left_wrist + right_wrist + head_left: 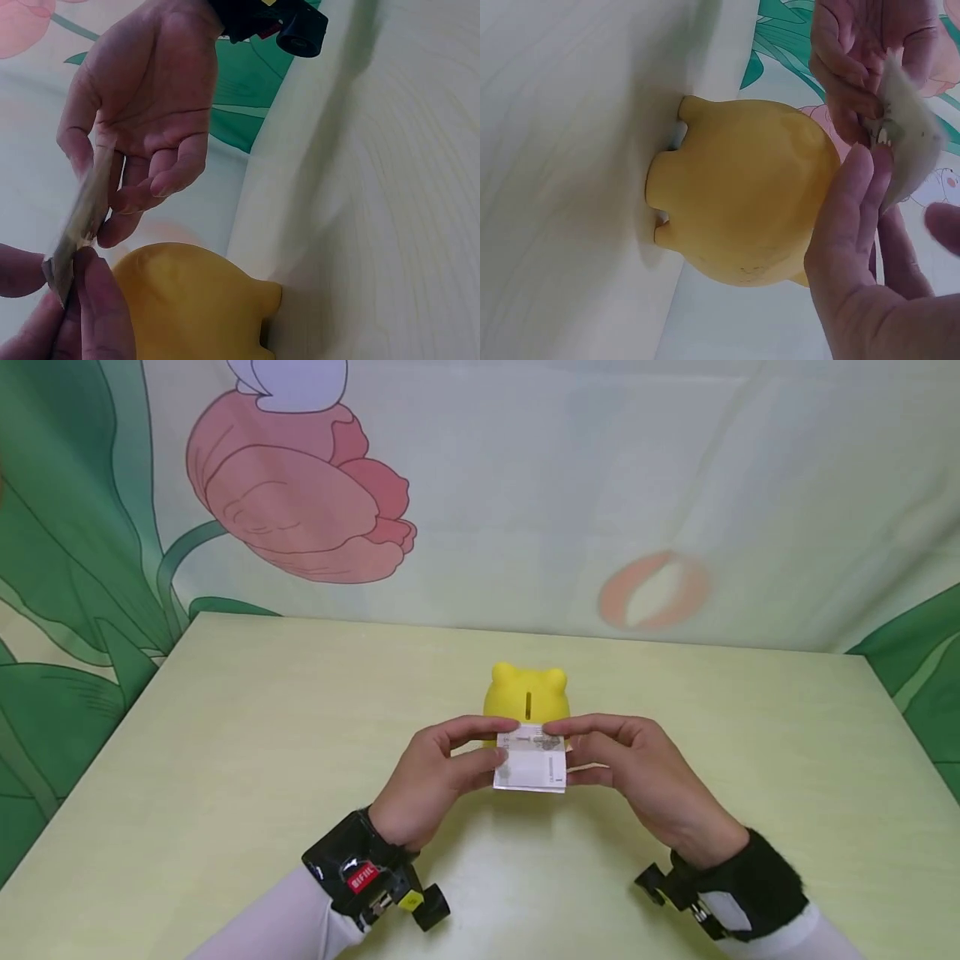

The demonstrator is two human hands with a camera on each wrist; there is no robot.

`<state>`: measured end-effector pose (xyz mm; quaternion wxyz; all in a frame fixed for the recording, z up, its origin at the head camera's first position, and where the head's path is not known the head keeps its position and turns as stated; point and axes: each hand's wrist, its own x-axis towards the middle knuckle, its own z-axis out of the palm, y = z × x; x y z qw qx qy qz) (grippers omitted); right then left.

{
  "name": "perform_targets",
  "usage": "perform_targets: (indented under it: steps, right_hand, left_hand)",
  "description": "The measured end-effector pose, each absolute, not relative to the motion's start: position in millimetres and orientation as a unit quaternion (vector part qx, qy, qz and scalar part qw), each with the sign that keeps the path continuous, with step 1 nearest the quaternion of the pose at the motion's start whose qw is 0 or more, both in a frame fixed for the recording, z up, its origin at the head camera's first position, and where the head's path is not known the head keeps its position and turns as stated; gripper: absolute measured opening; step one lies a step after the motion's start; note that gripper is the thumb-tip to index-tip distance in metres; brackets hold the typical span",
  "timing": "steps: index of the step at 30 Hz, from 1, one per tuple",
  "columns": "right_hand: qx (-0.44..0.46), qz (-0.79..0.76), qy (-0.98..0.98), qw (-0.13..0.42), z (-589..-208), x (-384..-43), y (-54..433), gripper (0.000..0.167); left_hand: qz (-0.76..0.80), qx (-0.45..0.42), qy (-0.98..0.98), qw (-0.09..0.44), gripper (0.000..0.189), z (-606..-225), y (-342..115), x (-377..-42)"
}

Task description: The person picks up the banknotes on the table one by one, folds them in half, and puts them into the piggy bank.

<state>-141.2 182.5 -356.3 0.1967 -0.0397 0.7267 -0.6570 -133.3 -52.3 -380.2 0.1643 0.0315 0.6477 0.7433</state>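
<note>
A folded banknote [531, 764] with pale printing is held level between both hands, in front of a yellow piggy bank [517, 697]. The left hand [442, 768] pinches its left edge between thumb and fingers. At the opposite edge, the right hand [637, 768] holds it, index finger along the top edge and other fingers behind. In the right wrist view the right thumb [945, 225] looks apart from the paper. The bank's dark slot [528, 705] shows just beyond the banknote. Its rounded side and stubby feet [664, 180] appear in the right wrist view.
The pale wooden table [225, 760] spreads around the hands. Behind its far edge hangs a printed cloth [510, 510] with flowers and green leaves. Black camera straps [360, 864] sit on both wrists.
</note>
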Motion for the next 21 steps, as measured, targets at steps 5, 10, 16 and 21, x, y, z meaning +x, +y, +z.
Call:
perform_targets:
  steps: [5, 10, 16, 21]
  right_hand:
    - [-0.054, -0.647, 0.734, 0.198, -361.3, -141.3, 182.3, 0.036]
    - [-0.065, -0.643, 0.739, 0.188, -363.2, -140.8, 182.3, 0.038]
    - [-0.052, -0.644, 0.743, 0.176, -360.3, -140.9, 182.2, 0.037]
    - [-0.051, -0.646, 0.741, 0.174, -359.0, -141.2, 182.6, 0.037]
  left_hand:
    - [0.731, 0.044, 0.664, 0.153, 0.039, -380.4, -53.1, -134.1]
    - [0.741, 0.054, 0.653, 0.150, 0.049, -379.9, -54.2, -133.7]
    - [0.745, 0.032, 0.649, 0.151, 0.055, -378.3, -51.9, -133.8]
    - [0.736, 0.015, 0.660, 0.152, 0.042, -377.4, -50.1, -134.5]
